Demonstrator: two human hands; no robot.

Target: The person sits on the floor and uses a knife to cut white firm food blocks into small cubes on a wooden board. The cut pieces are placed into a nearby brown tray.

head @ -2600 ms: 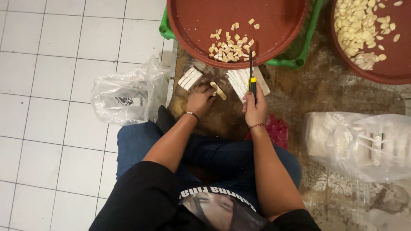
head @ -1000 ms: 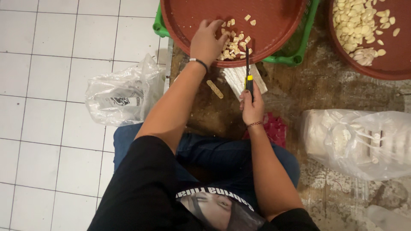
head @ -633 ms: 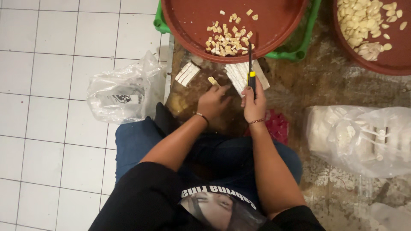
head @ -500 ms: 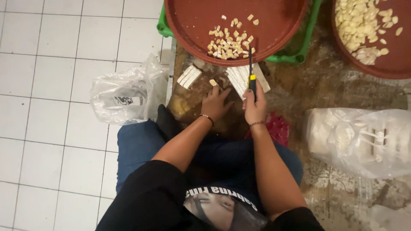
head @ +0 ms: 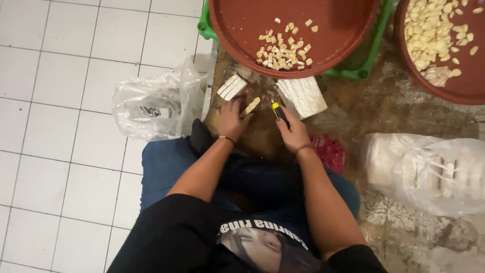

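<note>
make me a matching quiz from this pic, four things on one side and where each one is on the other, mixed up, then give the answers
Things:
1. knife
2. small pile of cut pieces
3. single pale strip
4. crumpled clear bag

Places:
A. on the white floor tiles, by the person's left side
B. in the right hand
C. inside the round red tray straight ahead
D. on the board at the fingertips of the left hand

Pairs: 1-B, 2-C, 3-D, 4-A

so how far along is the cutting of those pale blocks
Done: a heap of small pale cut pieces lies in the round red tray. In hand: the left hand touches one pale strip while the right hand grips a yellow-and-black knife. Left: the sliced white block and the smaller strips.
</note>
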